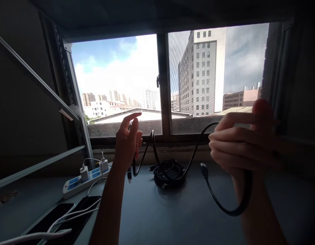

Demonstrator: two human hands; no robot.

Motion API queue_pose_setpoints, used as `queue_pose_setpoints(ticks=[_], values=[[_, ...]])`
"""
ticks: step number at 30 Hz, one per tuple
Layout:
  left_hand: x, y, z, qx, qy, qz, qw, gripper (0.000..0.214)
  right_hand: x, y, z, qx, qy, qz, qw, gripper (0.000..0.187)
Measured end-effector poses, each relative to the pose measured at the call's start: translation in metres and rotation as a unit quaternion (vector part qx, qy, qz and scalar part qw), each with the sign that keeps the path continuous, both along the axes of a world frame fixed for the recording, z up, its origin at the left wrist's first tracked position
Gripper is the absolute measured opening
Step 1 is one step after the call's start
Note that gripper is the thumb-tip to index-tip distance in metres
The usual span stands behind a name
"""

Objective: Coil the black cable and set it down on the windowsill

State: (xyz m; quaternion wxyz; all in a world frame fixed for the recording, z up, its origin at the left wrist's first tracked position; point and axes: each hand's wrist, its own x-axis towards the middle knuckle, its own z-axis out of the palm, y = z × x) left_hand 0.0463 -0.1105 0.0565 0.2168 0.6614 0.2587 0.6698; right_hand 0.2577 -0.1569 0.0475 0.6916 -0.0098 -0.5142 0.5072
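Observation:
My left hand (pixel 128 139) is raised left of the middle, its lower fingers curled round a black cable (pixel 142 163); the thumb and forefinger point up. Below it hangs a connector (pixel 129 175) with a metal tip. My right hand (pixel 233 143), slightly blurred and closer to the camera, has its fingers wrapped round a black cable (pixel 196 149). From under that hand a cable end (pixel 218 202) loops down and back up to a flat metal-tipped plug (pixel 204 170). Between the hands, a coil of black cables (pixel 170 174) with several plugs lies on the table.
On the grey table (pixel 152 217), a white power strip (pixel 81 185) with chargers plugged in stands at left. White charging cables (pixel 78 214) run over dark phone-like devices (pixel 55 216). A metal shelf frame (pixel 77 95) rises at left, before a window (pixel 116 81).

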Motion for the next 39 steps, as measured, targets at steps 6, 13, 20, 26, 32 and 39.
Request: queue_pose_setpoints(ticks=[6, 13, 20, 26, 32, 39], values=[[0.001, 0.003, -0.002, -0.009, 0.004, -0.027, 1.0, 0.029, 0.001, 0.003, 0.001, -0.017, -0.171, 0.086, 0.981, 0.038], [0.012, 0.002, -0.005, 0.01, 0.021, -0.043, 0.999, 0.031, -0.024, 0.028, -0.006, -0.05, -0.283, -0.163, 0.944, 0.025], [0.017, -0.001, -0.007, 0.049, 0.035, -0.013, 0.998, 0.031, -0.022, 0.028, -0.009, -0.111, -0.398, -0.18, 0.893, 0.031], [0.02, -0.011, -0.006, 0.052, 0.039, -0.023, 0.998, 0.032, -0.025, 0.027, -0.009, -0.085, -0.42, -0.058, 0.902, 0.06], [0.021, -0.016, -0.005, 0.072, 0.035, 0.001, 0.997, 0.033, -0.03, 0.031, -0.01, -0.051, -0.38, -0.017, 0.924, 0.059], [0.022, -0.02, -0.003, 0.135, -0.069, 0.006, 0.988, 0.027, -0.015, 0.037, -0.011, 0.009, -0.363, -0.16, 0.918, 0.055]])
